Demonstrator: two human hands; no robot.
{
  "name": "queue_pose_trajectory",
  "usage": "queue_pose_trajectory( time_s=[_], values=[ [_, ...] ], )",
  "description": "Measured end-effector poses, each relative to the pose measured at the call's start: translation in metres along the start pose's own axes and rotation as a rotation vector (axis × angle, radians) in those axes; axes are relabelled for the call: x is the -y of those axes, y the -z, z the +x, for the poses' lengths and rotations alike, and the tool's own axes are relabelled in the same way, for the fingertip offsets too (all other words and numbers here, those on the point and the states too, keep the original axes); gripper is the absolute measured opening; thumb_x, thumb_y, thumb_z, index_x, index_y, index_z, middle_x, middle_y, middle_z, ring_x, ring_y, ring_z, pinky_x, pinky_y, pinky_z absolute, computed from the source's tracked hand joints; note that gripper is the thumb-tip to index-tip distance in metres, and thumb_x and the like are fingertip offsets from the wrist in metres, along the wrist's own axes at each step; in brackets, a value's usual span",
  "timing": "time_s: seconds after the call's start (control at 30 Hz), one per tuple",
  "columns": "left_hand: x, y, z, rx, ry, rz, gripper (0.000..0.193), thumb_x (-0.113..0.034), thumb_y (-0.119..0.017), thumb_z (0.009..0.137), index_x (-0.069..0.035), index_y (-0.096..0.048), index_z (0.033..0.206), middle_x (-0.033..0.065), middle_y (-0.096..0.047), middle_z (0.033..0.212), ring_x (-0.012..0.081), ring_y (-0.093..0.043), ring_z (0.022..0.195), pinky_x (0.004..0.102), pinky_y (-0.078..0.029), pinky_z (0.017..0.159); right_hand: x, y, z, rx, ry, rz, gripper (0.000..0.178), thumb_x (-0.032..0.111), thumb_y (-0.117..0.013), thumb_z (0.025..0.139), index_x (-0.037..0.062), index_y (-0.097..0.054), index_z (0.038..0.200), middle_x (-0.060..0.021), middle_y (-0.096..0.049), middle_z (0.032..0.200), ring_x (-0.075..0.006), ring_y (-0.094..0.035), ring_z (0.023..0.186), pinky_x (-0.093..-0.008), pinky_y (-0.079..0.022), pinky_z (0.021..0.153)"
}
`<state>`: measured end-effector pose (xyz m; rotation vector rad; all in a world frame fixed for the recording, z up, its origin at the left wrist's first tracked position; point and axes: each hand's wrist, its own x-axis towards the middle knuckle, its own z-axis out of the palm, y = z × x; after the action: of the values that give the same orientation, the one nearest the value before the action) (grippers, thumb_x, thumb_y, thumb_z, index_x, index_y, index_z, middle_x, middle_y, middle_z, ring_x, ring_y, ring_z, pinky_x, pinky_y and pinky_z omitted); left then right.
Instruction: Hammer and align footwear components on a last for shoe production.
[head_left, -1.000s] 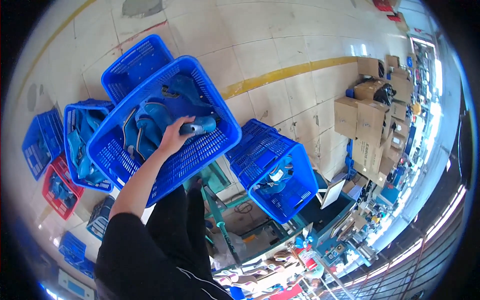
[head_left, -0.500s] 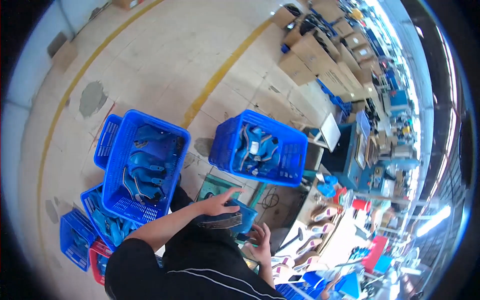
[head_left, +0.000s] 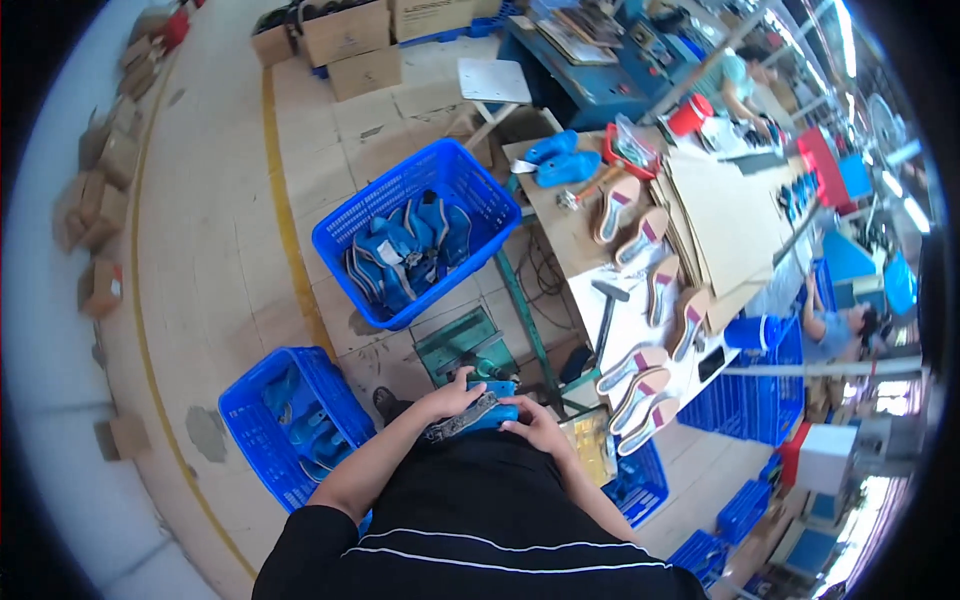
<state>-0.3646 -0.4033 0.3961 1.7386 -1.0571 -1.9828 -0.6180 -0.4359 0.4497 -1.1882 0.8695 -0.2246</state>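
In front of my body I hold a blue shoe last [head_left: 492, 392] with a rough grey-brown strip along one side. My left hand [head_left: 453, 396] grips its left end, fingers closed over the top. At its right end my right hand [head_left: 538, 428] pinches it between thumb and fingers. Just beyond the hands stands a green metal machine [head_left: 470, 345]. A blue crate [head_left: 365, 200] holding several blue lasts with shoe parts is farther ahead. To the left, another blue crate [head_left: 235, 400] contains more blue lasts.
A worktable [head_left: 560, 235] on the right carries several tan shoe soles [head_left: 640, 375], a hammer [head_left: 607, 310], a pair of blue lasts [head_left: 568, 168], cardboard sheets [head_left: 720, 220] and a phone [head_left: 711, 364]. A white stool [head_left: 494, 82] stands beyond. Other people [head_left: 735, 85] are seated at right.
My view has swung right, bringing the worktable fully in. My right hand, fingers spread before, has closed on the shoe last, and the last is now close against my body.
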Motion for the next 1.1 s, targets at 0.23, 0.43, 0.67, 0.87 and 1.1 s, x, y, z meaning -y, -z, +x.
queue_pose_trajectory(
  time_s=[0.23, 0.43, 0.67, 0.87, 1.1],
  values=[
    [-0.013, -0.001, 0.003, 0.068, 0.018, 0.183, 0.084, -0.060, -0.044, 0.109, -0.010, -0.012, 0.168, 0.0356, -0.048, 0.155, 0.0417, -0.055, 0.140, 0.0469, -0.042, 0.115, 0.004, 0.016, -0.011, 0.000, 0.088, -0.033, 0.044, 0.009, -0.079, 0.096, 0.0086, -0.066, 0.138, -0.0009, -0.073, 0.105, -0.0070, -0.065, 0.094, -0.0259, -0.053, 0.086],
    [-0.064, -0.001, 0.008, 0.245, 0.101, 0.243, 0.080, -0.056, -0.041, 0.112, -0.008, -0.013, 0.169, 0.0287, -0.033, 0.167, 0.0364, -0.034, 0.156, 0.0431, -0.030, 0.125, 0.014, 0.027, -0.022, -0.029, 0.101, 0.071, 0.041, 0.010, -0.078, 0.098, 0.0066, -0.065, 0.137, -0.0017, -0.073, 0.096, -0.0082, -0.068, 0.085, -0.0257, -0.054, 0.079],
    [-0.090, 0.002, 0.018, 0.346, 0.112, 0.386, 0.071, -0.051, -0.037, 0.115, -0.006, -0.020, 0.168, 0.0298, -0.039, 0.164, 0.0356, -0.040, 0.153, 0.0413, -0.035, 0.122, 0.026, 0.040, -0.017, -0.009, 0.076, 0.287, 0.037, 0.017, -0.076, 0.101, 0.0051, -0.065, 0.135, -0.0070, -0.074, 0.103, -0.0130, -0.072, 0.082, -0.0274, -0.058, 0.076],
    [-0.099, 0.007, 0.034, 0.362, 0.094, 0.407, 0.067, -0.048, -0.040, 0.114, -0.004, -0.030, 0.164, 0.0235, -0.050, 0.157, 0.0329, -0.053, 0.142, 0.0397, -0.044, 0.116, 0.030, 0.051, -0.014, -0.073, 0.015, 0.424, 0.040, 0.027, -0.076, 0.101, 0.0049, -0.067, 0.133, -0.0098, -0.074, 0.106, -0.0169, -0.075, 0.084, -0.0287, -0.063, 0.070],
    [-0.094, 0.089, -0.003, 0.453, 0.497, -0.302, 0.060, -0.041, -0.053, 0.112, -0.006, -0.039, 0.160, 0.0173, -0.061, 0.141, 0.0264, -0.072, 0.111, 0.0418, -0.064, 0.084, 0.047, 0.062, 0.008, -0.128, -0.166, 0.419, 0.044, 0.036, -0.075, 0.101, 0.0034, -0.067, 0.128, -0.0119, -0.074, 0.103, -0.0189, -0.076, 0.077, -0.0295, -0.063, 0.068]
  ],
)
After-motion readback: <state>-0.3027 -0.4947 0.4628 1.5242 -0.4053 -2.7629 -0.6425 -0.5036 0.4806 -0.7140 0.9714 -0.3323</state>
